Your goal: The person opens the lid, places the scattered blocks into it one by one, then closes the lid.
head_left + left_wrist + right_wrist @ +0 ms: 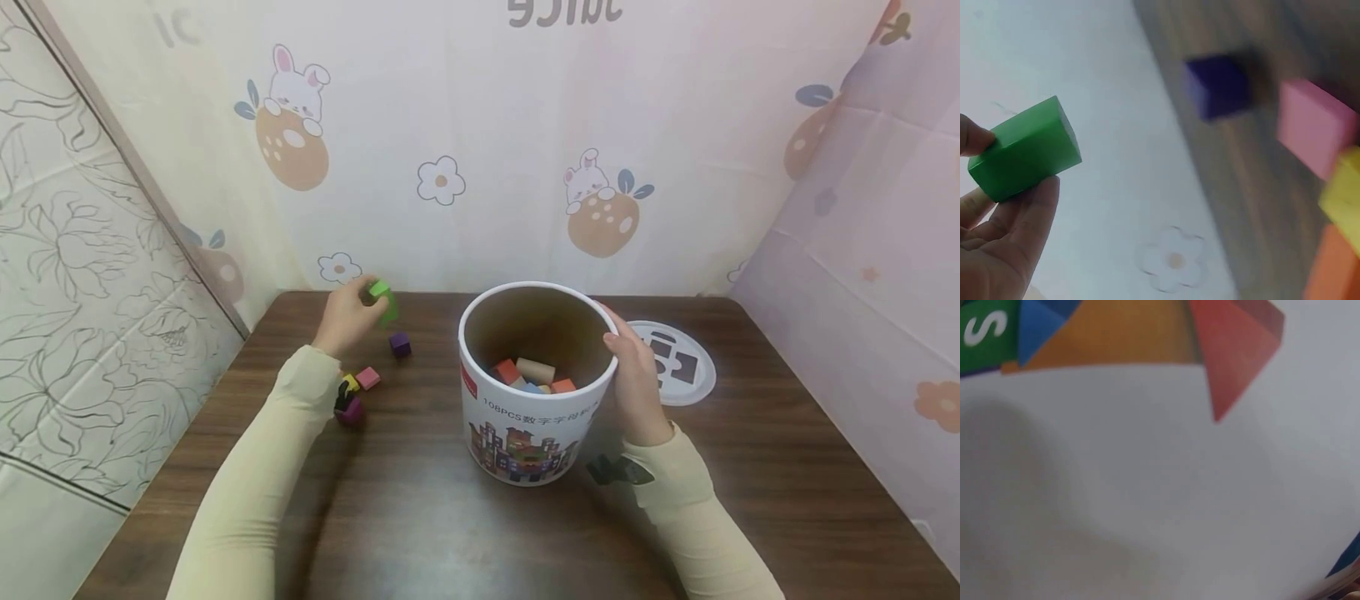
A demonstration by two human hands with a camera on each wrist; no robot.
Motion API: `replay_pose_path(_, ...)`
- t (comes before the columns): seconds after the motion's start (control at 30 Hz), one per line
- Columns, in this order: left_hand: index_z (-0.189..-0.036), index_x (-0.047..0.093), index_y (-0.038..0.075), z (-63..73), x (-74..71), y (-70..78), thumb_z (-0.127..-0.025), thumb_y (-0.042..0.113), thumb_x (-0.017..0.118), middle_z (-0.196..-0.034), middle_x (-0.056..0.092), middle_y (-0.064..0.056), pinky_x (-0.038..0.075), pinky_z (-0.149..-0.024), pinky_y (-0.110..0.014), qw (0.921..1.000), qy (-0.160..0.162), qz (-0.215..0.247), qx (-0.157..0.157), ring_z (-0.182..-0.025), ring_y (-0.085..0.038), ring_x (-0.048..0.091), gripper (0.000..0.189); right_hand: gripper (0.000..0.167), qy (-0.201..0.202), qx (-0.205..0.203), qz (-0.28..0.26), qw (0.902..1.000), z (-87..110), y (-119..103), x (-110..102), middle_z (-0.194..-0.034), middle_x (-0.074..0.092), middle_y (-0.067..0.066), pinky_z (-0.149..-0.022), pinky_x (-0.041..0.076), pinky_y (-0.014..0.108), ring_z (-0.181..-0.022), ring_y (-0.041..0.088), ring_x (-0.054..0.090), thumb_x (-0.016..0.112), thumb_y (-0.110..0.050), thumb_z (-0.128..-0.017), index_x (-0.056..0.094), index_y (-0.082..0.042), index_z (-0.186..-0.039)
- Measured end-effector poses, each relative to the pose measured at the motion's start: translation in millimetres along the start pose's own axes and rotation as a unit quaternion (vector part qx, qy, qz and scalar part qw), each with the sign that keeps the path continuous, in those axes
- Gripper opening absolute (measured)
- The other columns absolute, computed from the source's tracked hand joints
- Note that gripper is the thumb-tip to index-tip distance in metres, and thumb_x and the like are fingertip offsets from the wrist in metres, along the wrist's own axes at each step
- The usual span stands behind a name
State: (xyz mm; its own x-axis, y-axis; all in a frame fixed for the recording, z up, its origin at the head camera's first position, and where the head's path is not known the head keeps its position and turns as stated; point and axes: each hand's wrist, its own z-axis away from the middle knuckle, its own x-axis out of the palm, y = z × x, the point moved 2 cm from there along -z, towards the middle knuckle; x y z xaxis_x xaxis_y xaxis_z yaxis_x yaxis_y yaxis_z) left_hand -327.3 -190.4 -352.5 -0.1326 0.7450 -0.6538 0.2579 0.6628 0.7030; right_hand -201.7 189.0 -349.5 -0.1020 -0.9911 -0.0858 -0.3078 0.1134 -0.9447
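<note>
Between its thumb and fingers, my left hand (pixel 347 318) pinches a green block (pixel 1029 150), held up over the back left of the table. My right hand (pixel 639 379) grips the rim of a white bucket (pixel 483 421) on its right side, with the thumb over the edge. Inside the bucket lie several blocks, among them a tan cylinder (pixel 536 372) and a red block (pixel 507 370). Below the left hand, a purple cube (pixel 401 344), a pink block (pixel 367 377) and a yellow block (pixel 350 382) rest on the table. The right wrist view shows mostly the bucket's printed wall.
A white lid (pixel 681 394) with shaped holes lies to the right, behind the right hand. Near the left sleeve sits a magenta block (pixel 350 412). An orange block (pixel 1334 269) shows in the left wrist view. A patterned curtain (pixel 495 225) hangs behind the brown table (pixel 420 533).
</note>
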Motion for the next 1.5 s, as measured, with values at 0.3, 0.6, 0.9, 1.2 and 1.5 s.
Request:
replay_pose_path(0.3, -0.129, 0.059, 0.002, 11.0, -4.6, 67.5, -0.093, 0.014, 0.059, -0.114, 0.063, -0.013, 0.054, -0.093, -0.040, 0.9922, 0.009, 0.047, 0.115, -0.103, -0.024, 0.060, 0.038, 0.048, 0.002, 0.002, 0.002, 1.0000, 0.4, -1, -1, -0.147, 0.049, 0.007, -0.109, 0.039, 0.036, -0.131, 0.016, 0.045, 0.030, -0.021, -0.101, 0.048, -0.016, -0.145)
replay_pose_path(0.6, -0.131, 0.057, -0.001, 34.1, 1.0, 126.2, -0.094, 0.007, 0.064, -0.114, 0.063, -0.015, 0.057, -0.090, -0.037, 0.9697, 0.000, 0.104, 0.221, -0.106, -0.026, 0.064, 0.039, 0.048, -0.002, 0.006, 0.011, 0.9999, 1.4, -4, -1, -0.147, 0.049, 0.005, -0.108, 0.039, 0.036, -0.129, 0.015, 0.046, 0.029, -0.023, -0.102, 0.048, -0.017, -0.145)
replay_pose_path(0.9, -0.133, 0.054, 0.000, 52.5, 25.3, 161.9, -0.094, 0.010, 0.064, -0.121, 0.062, -0.010, 0.054, -0.095, -0.028, 0.9543, -0.053, 0.118, 0.269, -0.112, -0.019, 0.061, 0.042, 0.048, -0.001, 0.003, 0.016, 0.9999, 1.3, -5, 0, -0.147, 0.049, 0.005, -0.105, 0.040, 0.030, -0.128, 0.013, 0.046, 0.029, -0.024, -0.102, 0.048, -0.018, -0.145)
replay_pose_path(1.2, -0.131, 0.057, 0.003, 53.2, 46.4, 176.8, -0.093, 0.012, 0.066, -0.120, 0.063, -0.006, 0.052, -0.097, -0.026, 0.9496, -0.120, 0.117, 0.265, -0.111, -0.015, 0.059, 0.040, 0.048, 0.002, 0.012, 0.026, 0.9996, -0.7, -5, 0, -0.148, 0.049, 0.004, -0.103, 0.040, 0.025, -0.129, 0.011, 0.045, 0.028, -0.023, -0.101, 0.048, -0.018, -0.145)
replay_pose_path(1.5, -0.134, 0.056, 0.007, 48.7, 60.2, 194.8, -0.094, 0.016, 0.065, -0.123, 0.064, -0.003, 0.049, -0.099, -0.023, 0.9450, -0.176, 0.056, 0.270, -0.111, -0.013, 0.058, 0.042, 0.049, 0.009, 0.024, 0.028, 0.9993, -2.1, -6, 2, -0.150, 0.047, 0.004, -0.107, 0.040, 0.029, -0.132, 0.014, 0.044, 0.028, -0.023, -0.101, 0.046, -0.017, -0.146)
